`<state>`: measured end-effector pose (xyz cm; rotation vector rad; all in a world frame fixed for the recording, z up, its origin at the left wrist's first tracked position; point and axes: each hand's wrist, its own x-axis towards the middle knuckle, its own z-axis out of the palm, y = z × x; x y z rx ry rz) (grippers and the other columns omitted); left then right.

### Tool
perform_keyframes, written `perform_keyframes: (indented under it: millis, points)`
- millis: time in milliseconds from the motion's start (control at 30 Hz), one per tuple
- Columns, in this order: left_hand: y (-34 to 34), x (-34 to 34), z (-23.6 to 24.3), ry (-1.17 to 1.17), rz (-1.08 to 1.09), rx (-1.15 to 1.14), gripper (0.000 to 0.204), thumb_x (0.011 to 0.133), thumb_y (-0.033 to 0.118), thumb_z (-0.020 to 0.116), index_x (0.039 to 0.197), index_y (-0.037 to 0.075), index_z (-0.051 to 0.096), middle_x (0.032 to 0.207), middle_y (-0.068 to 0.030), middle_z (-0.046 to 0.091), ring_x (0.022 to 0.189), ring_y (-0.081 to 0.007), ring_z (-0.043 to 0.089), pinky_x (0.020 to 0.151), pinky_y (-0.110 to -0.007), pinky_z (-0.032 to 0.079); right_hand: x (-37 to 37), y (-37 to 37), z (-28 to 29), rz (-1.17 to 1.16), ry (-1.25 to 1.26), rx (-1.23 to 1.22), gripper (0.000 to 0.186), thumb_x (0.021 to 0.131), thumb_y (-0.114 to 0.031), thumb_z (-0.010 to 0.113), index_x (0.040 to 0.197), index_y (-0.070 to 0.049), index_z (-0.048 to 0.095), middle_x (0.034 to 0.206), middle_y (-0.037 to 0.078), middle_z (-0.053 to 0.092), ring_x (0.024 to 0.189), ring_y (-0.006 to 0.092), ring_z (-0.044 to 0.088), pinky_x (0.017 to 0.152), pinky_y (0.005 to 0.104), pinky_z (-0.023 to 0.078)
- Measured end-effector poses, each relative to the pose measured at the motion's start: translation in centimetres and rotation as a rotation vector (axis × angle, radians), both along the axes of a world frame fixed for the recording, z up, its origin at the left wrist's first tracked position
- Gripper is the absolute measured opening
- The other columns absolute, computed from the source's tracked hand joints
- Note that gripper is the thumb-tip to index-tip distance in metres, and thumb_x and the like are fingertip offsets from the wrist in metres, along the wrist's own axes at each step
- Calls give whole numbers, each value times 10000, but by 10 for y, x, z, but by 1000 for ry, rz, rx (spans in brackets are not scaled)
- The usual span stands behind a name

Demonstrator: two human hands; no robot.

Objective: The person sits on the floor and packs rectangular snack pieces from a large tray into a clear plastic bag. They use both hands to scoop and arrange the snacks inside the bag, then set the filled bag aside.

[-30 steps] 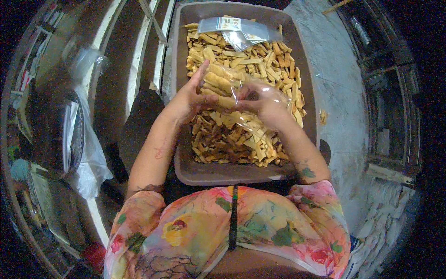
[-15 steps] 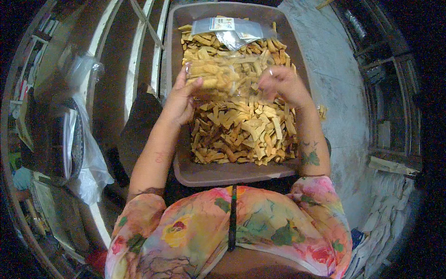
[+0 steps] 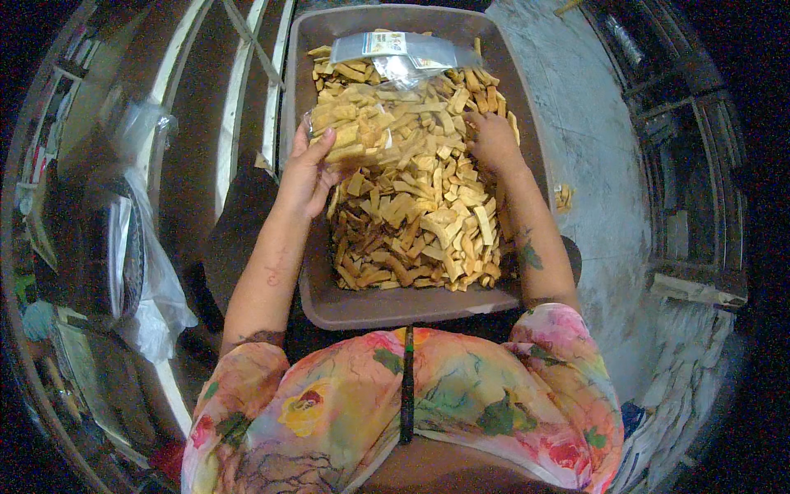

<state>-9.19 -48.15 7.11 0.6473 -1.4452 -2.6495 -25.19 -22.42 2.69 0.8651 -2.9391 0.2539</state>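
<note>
A clear plastic bag (image 3: pixel 350 136) partly filled with yellowish strips is held by my left hand (image 3: pixel 306 174), thumb on its near side. The bag lies tilted over a heap of yellow-brown strips (image 3: pixel 428 222), which look like dried or fried snack pieces, in a large brown plastic tub (image 3: pixel 395 313). At the heap's right side, my right hand (image 3: pixel 495 146) has its fingers bent down against the strips. What sits between those fingertips is hidden. Flat clear packets with printed labels (image 3: pixel 403 51) rest on the heap's far end.
Left of the tub are pale slats (image 3: pixel 234 115) and a crumpled clear plastic bag (image 3: pixel 160 313). A few strips (image 3: pixel 564 198) lie on the grey floor (image 3: pixel 592 156) to the right. Dark shelving (image 3: pixel 699 189) stands at the far right.
My right hand has moved away from the bag, slightly right and down to the strips. The left hand still holds the bag, shifted a little left.
</note>
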Motion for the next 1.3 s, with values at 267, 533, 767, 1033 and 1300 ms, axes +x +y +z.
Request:
perform_keyframes:
  millis: [267,533,767,1033,1300]
  points:
    - [3,1,-2,-86,11,-174,606,848,258,578,1359,204,255,1083,-5,549,839,-127,555,609,-248,461,9,-11,2,146,121,123,191,692,-138,637,870,-71,624,953,111,541,936,318,500,782,413,433]
    - [1,1,-4,-86,-23,-148,726,814,251,634,1378,157,187,1258,-45,434,971,-160,535,605,-250,457,3,-2,20,-70,-240,-21,214,765,-195,589,897,-30,623,942,171,585,882,344,553,782,405,442]
    - [-2,0,-8,-48,-44,-151,721,815,249,634,1376,150,190,1236,-51,449,911,-140,543,527,-225,424,7,5,42,-116,88,-325,183,792,-94,569,951,-11,605,926,126,604,883,255,583,795,331,447]
    - [5,3,-1,-283,-228,-287,790,820,248,626,1392,113,98,1270,-113,418,1035,-230,509,690,-305,477,30,-9,90,84,-167,-1058,226,815,-68,555,1040,-47,564,1067,52,569,941,171,549,847,288,423]
    - [10,-2,-26,-402,-593,-813,871,848,371,563,1390,27,-26,1375,-277,267,1244,-377,344,1014,-378,286,59,23,221,978,182,-1228,731,736,-474,631,1333,-166,342,1328,146,399,1151,305,438,923,533,344]
